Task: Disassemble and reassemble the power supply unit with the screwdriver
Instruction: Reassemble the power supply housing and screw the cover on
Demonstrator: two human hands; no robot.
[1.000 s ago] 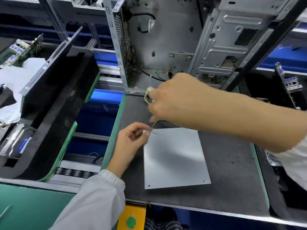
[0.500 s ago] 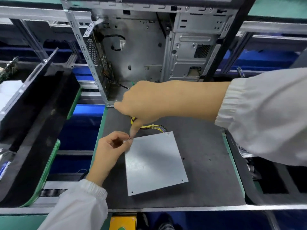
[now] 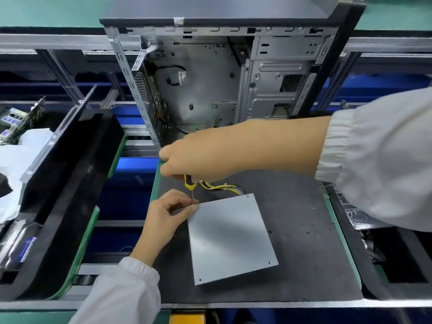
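Head view: the power supply unit (image 3: 230,237) lies flat on the dark mat of the tabletop (image 3: 304,253), its plain grey sheet-metal cover facing up, with a yellow and black wire harness (image 3: 222,187) leaving its far edge. The right hand (image 3: 198,157) reaches across from the right and grips the yellow handle of the screwdriver (image 3: 189,187), fingers curled round it; the shaft points down at the near-left corner of the cover. The left hand (image 3: 167,212) sits just beside that corner with thumb and forefinger pinched close around the lower shaft, apparently steadying the tip; whether a screw is held there cannot be told. An open computer case (image 3: 210,90) stands upright behind the mat, and a black foam-lined tray (image 3: 70,183) sits to the left. Judged from this frame, the step in hand is driving or removing a screw at the cover corner. The unit is likely to handle as a rigid and moderately heavy box; its smooth metal faces offer little friction, so it should be taken by two opposite side edges rather than by the flat top. The harness is flexible and should not be used as a lifting point, since strain would pass to its connections. Small screws are easily dropped and may roll on the mat.
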